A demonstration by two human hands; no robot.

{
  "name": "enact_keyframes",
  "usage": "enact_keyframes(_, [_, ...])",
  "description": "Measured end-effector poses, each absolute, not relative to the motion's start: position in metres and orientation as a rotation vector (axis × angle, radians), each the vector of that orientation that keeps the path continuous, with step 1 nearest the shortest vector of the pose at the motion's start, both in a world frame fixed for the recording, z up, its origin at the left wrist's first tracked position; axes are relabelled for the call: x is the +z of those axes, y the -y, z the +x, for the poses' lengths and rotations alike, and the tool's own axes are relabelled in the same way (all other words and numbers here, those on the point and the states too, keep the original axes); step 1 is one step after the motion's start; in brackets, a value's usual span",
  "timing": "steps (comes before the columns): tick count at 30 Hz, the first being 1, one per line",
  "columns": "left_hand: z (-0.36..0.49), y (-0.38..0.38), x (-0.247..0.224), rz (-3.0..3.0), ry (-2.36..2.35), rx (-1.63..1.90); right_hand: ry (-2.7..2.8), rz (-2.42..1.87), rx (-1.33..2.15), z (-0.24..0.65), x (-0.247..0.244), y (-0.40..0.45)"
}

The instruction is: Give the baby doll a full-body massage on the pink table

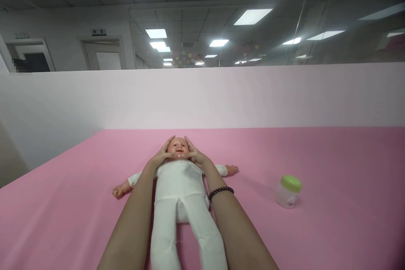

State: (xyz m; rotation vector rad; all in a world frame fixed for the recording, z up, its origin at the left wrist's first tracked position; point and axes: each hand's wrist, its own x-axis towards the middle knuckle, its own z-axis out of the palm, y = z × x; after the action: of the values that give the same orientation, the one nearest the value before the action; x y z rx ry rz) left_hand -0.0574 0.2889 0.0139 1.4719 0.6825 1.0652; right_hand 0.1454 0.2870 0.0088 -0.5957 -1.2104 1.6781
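A baby doll with a white cloth body lies on its back, its arms spread out and its head away from me. Along the left side of its head rests my left hand, thumb across the chin and fingers reaching up past the cheek. My right hand mirrors it on the other side, its thumb also at the chin below the mouth. Together both hands cup the doll's face between them. A black coiled band circles my right wrist.
A clear jar with a green lid stands to the right of the doll. Pink cloth covers the surface under everything. Behind it rises a low white wall, with glass and ceiling lights beyond.
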Motion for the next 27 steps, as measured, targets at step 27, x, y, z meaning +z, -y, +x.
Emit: enact_keyframes(27, [-0.0594, -0.2944, 0.0088, 1.482, -0.662, 1.087, 1.170, -0.602, 1.642, 0.1449, 0.0118, -0.2842])
